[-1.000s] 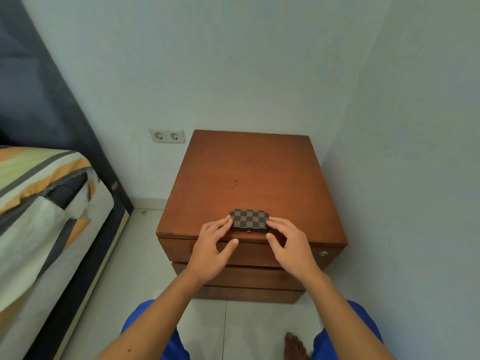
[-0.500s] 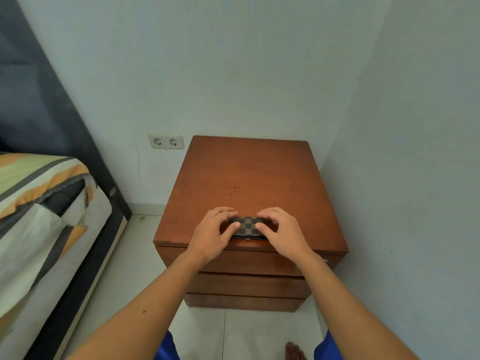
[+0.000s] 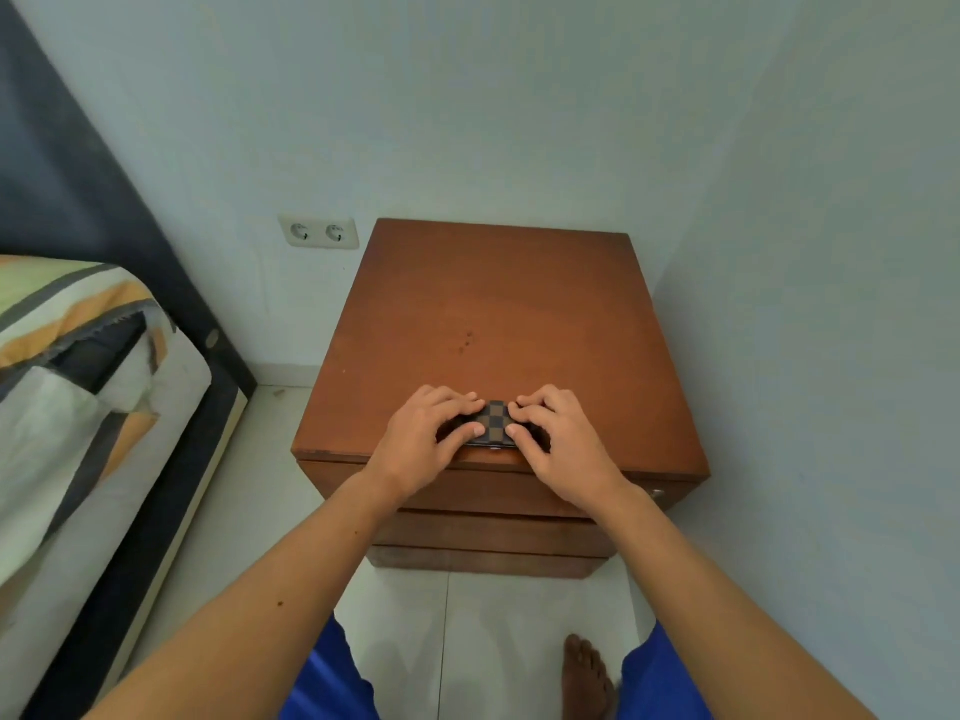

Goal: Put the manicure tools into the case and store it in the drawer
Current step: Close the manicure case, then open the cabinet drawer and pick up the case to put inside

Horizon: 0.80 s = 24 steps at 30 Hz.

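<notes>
A checkered case (image 3: 493,421) lay at the front edge of the brown nightstand's tabletop (image 3: 498,314), above its closed top drawer (image 3: 467,488). Both hands curled over it: the left hand (image 3: 423,441) covered its left end and the right hand (image 3: 558,441) its right, each grip grasping the case with fingers on top and thumbs at the near edge. A striped bed (image 3: 78,407) stood at left.

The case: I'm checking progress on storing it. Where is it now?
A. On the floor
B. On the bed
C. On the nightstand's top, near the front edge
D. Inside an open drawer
C: the case lies on the nightstand top by its front edge, under the left hand and right hand; the drawers look shut.
</notes>
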Tool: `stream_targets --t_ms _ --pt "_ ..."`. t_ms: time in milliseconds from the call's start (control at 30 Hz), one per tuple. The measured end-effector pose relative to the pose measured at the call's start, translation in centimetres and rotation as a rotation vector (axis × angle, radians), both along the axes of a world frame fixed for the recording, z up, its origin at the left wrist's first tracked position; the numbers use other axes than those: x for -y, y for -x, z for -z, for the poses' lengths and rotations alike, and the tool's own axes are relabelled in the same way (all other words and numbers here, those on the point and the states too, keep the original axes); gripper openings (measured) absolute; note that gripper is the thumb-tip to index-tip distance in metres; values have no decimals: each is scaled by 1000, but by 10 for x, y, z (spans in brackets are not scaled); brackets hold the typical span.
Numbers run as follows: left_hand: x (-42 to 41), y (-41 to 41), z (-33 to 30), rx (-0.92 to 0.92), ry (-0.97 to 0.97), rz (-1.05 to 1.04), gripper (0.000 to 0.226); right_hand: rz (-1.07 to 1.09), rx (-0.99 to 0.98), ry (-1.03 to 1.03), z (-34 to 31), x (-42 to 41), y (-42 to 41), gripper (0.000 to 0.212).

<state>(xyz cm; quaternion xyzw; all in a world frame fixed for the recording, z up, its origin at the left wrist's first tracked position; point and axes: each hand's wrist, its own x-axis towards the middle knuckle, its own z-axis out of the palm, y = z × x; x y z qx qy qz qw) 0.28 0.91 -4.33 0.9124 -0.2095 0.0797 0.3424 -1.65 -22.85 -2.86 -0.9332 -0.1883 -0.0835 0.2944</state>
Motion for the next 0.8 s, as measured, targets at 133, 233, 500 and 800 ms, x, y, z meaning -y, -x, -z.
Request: stream_targets --t_ms 133,233,500,800 --pt "1 4 -3 -12 5 -26 34 5 -3 44 -3 -4 2 31" --pt "8 10 -7 3 -23 -98 37 66 -29 5 -6 -9 5 33" --pt "-57 57 -1 171 -174 -228 60 282 5 -72 -5 44 43 51" --pt "-102 83 16 -179 284 -647 79 792 -244 -296 34 118 86 103"
